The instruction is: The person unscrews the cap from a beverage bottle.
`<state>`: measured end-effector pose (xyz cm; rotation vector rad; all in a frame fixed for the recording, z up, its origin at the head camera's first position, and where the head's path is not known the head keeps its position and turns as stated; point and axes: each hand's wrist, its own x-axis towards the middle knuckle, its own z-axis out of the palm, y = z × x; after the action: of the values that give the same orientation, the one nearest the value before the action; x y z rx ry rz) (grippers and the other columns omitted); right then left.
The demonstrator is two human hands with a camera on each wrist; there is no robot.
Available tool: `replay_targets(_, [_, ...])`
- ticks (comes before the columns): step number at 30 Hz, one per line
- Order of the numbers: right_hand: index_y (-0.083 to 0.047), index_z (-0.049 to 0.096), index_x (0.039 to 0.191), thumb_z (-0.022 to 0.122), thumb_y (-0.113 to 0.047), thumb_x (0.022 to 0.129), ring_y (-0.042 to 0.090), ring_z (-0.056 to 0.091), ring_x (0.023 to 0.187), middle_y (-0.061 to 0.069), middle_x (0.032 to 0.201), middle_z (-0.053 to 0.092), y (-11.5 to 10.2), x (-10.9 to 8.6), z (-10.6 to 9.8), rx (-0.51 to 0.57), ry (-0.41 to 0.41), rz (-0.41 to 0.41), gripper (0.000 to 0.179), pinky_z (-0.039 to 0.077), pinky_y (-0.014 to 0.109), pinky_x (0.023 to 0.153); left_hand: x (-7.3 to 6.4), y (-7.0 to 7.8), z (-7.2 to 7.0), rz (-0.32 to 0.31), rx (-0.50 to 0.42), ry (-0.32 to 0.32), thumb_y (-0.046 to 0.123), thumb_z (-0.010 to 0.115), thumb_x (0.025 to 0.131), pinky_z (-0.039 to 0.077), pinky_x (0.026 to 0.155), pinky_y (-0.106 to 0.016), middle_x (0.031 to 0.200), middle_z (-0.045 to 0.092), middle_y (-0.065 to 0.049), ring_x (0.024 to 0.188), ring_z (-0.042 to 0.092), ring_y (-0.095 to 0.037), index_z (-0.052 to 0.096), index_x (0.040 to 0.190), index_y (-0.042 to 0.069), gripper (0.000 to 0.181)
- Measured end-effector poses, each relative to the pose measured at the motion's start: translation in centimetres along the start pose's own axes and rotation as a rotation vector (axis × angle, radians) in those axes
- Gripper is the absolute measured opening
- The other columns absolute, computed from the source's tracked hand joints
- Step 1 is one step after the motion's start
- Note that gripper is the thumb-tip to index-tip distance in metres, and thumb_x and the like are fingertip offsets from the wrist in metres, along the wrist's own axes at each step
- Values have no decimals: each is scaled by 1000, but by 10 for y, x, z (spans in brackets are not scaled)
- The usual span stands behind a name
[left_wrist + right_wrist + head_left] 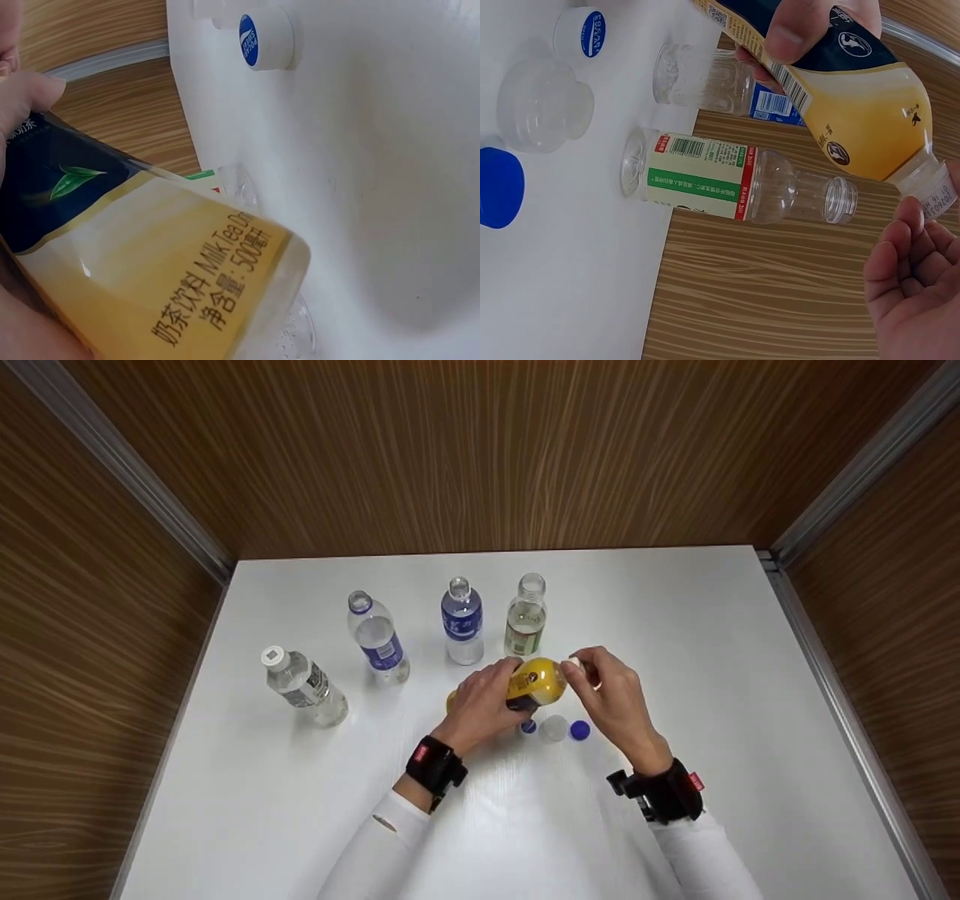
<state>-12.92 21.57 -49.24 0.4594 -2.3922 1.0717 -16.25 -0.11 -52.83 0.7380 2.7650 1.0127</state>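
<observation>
Noted white sleeves (pixel 381 844) and black wrist bands (pixel 435 769) nearest. Found a row on desk (pixel 675 622) just beyond: blue-and-white cap (pixel 529 726) left, translucent cap (pixel 554 727) middle, blue cap (pixel 580 730) right. Saw both hands occupied above it: left hand (pixel 480 701) wrapped round a yellow milk tea bottle (pixel 536 681), tilted, neck toward right; right hand (pixel 615 701) pinching its white cap (pixel 937 191) at the neck. Recorded a capped clear bottle (pixel 307 690) at left. Farther off, observed, standing uncapped, left to right: purple-labelled bottle (pixel 380 645), blue-labelled bottle (pixel 462 622), green-and-red-labelled bottle (pixel 524 624). Logged wood-grain panel (pixel 480 457) farthest.
</observation>
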Motion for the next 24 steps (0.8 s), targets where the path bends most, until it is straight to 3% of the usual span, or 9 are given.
replay_targets(6, [1,65,105,74,-6,95,10,50,70,2,80,58,0,0,-1,-1,-21,-16,15,43,23,59,1,-2,-3,11,13,-15,35,87,82,54,94,-42,125,67,-1,108,65,-21,52,140,17,71])
replay_targets(15, [1,65,105,74,-10,96,13,52,71,3,81,57,4,-1,-2,22,-42,-83,18,43,25,61,1,-5,-8,15,-55,-92,31,88,82,52,98,-43,129,66,-2,112,64,-20,50,141,17,72])
replay_targets(20, [1,64,107,74,-10,96,15,53,72,3,82,57,6,-1,-2,20,-48,-114,19,46,30,59,2,-7,-9,32,-68,-96,31,88,82,53,95,-41,126,66,0,109,63,-18,52,138,19,68])
replay_targets(24, [0,65,107,74,-9,95,14,52,70,2,79,55,4,-2,-1,9,-36,-71,18,44,29,58,1,-7,-6,20,-33,-67,34,88,82,53,95,-41,126,67,0,109,64,-19,52,140,19,70])
